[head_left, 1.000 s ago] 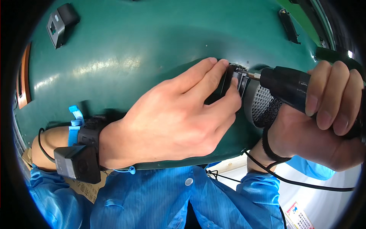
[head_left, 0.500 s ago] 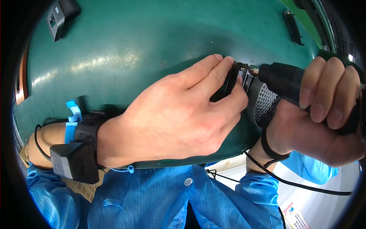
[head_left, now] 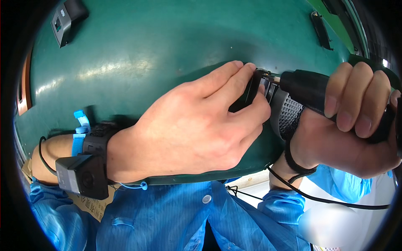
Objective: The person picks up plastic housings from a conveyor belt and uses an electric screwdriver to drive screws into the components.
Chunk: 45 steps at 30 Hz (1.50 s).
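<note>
My left hand is closed round a small black plastic part, pressed down on the green table. Its fingers cover much of the part. In my right hand lies a black power screwdriver, held nearly level with its tip to the left. The bit meets the upper right end of the part, where small metal pieces show. Whether a screw sits under the bit cannot be made out. A grey perforated device is at my right wrist, close behind the screwdriver.
A black and grey housing stands at the far left of the green table. A narrow black piece lies at the far right. A black cable runs off to the right below my right wrist.
My right hand and the screwdriver have shifted slightly left. The left hand and the black part have barely moved.
</note>
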{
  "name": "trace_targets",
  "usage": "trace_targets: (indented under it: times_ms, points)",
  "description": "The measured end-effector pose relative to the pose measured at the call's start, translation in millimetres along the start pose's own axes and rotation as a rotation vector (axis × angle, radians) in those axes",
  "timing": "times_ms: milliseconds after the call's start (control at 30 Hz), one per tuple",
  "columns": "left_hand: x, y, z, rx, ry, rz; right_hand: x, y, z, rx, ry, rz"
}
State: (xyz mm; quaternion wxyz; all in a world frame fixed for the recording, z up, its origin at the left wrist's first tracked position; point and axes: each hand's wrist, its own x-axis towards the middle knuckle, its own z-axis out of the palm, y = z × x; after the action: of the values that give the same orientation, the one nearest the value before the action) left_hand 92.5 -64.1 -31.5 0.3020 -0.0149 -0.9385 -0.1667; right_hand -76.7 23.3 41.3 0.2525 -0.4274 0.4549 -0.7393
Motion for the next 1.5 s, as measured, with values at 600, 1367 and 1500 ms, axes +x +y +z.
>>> trace_targets:
  times_ms: [600,1367,1500]
  points:
    - [26,-19,-38,-0.238,0.01,-0.152,11,-43,0,0.332,0.09,-0.17]
    - [25,-25,-32,-0.474,0.087,-0.175,5,-37,2,0.396,0.091,-0.185]
    - [25,-24,-30,-0.48,0.112,-0.191,4,-37,2,0.393,0.098,-0.181]
